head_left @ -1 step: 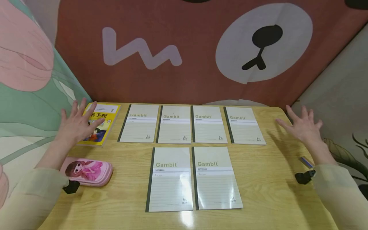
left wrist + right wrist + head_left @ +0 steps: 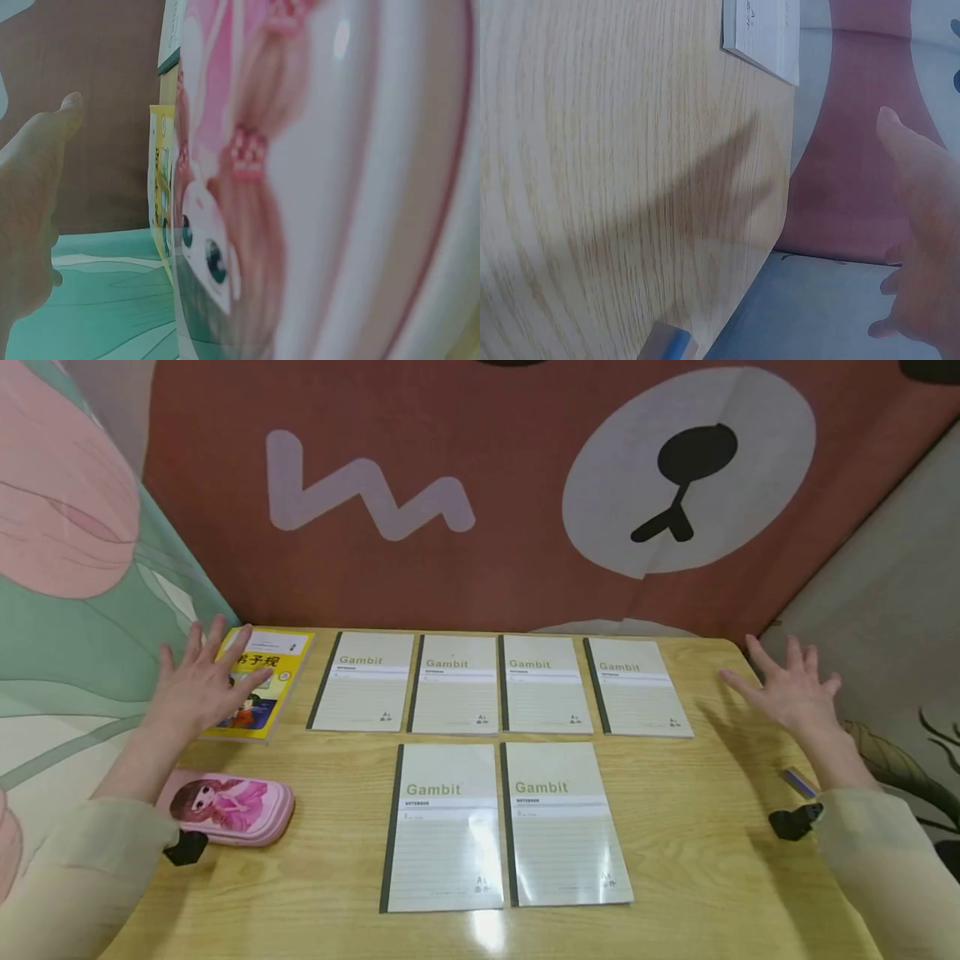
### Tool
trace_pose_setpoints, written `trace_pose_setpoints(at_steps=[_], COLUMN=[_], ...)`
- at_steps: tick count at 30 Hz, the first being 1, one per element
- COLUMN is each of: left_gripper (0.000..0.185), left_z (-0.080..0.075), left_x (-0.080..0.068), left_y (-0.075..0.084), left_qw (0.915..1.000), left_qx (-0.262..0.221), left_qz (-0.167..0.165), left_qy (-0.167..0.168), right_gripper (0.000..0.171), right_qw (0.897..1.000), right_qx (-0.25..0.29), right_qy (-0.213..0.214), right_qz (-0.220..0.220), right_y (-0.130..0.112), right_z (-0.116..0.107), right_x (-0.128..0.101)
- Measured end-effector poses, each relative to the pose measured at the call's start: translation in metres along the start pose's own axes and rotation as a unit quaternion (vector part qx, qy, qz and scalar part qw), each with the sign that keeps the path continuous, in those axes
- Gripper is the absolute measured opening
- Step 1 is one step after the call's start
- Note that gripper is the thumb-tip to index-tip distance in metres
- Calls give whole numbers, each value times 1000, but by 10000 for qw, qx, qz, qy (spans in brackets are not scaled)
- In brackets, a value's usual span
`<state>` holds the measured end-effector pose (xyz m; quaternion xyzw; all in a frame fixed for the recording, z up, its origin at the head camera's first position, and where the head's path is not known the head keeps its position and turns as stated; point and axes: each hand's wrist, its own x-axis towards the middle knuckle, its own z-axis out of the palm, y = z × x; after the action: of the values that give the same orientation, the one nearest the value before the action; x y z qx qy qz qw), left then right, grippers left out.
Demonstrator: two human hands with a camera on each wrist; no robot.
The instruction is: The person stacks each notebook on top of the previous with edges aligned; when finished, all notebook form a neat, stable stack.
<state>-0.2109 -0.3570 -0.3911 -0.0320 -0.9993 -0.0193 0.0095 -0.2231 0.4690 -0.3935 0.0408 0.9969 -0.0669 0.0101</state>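
Currently, layout: six Gambit notebooks lie flat and closed on the desk [image 2: 712, 827]; four sit edge to edge in a back row [image 2: 498, 683], two side by side in a front row [image 2: 504, 825], just nearer the person.
Progress: judged from how things lie, the notebooks are already set out in tidy rows; neither hand holds any of them, and nothing shows them stacked or opened.
Left hand: the left hand [image 2: 197, 683] lies flat with fingers spread, resting on the left part of the yellow book [image 2: 273, 681]; its grip is slack and holds nothing; the left wrist view shows only a straight fingertip.
Yellow book: at the back left of the desk, just beside the first notebook of the back row, closed, cover up.
Right hand: the right hand [image 2: 787, 692] hovers with fingers splayed over the back right corner of the desk, casting a shadow there; its grip is empty; the nearest notebook is the last of the back row, apart from it.
Container: a pink pencil case [image 2: 228, 808] with a cartoon girl lies at the front left by the left sleeve; it looks closed; what it holds cannot be told.
Other: a small blue and grey block [image 2: 799, 782], perhaps an eraser, sits at the right desk edge near the right wrist.
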Motion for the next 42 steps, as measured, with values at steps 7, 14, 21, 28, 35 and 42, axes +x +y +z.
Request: trace_pose_setpoints(at_steps=[7, 14, 21, 28, 35, 42], left_gripper=[89, 88, 83, 72, 63, 61], left_z=[-1, -7, -10, -21, -22, -14], left_x=[1, 6, 10, 15, 16, 21], left_y=[1, 9, 18, 47, 87, 136], left_qw=[10000, 9994, 9976, 9881, 9675, 9407], left_qx=[-16, -333, -662, -1457, -2403, -3305], left_qz=[3, 57, 85, 215, 238, 366], left_qy=[18, 70, 156, 453, 753, 672], right_gripper=[93, 93, 89, 81, 77, 72], right_qw=[10000, 10000, 9993, 9919, 9729, 9475], right_qx=[6, 45, 252, 1164, 2191, 3093], right_qy=[33, 30, 276, 487, 724, 778], right_qz=[-40, -28, -52, -133, -176, -212], right_y=[-2, -2, -15, -45, -84, -116], right_z=[-1, 0, -5, -4, 3, 6], right_x=[2, 2, 0, -1, 5, 10])
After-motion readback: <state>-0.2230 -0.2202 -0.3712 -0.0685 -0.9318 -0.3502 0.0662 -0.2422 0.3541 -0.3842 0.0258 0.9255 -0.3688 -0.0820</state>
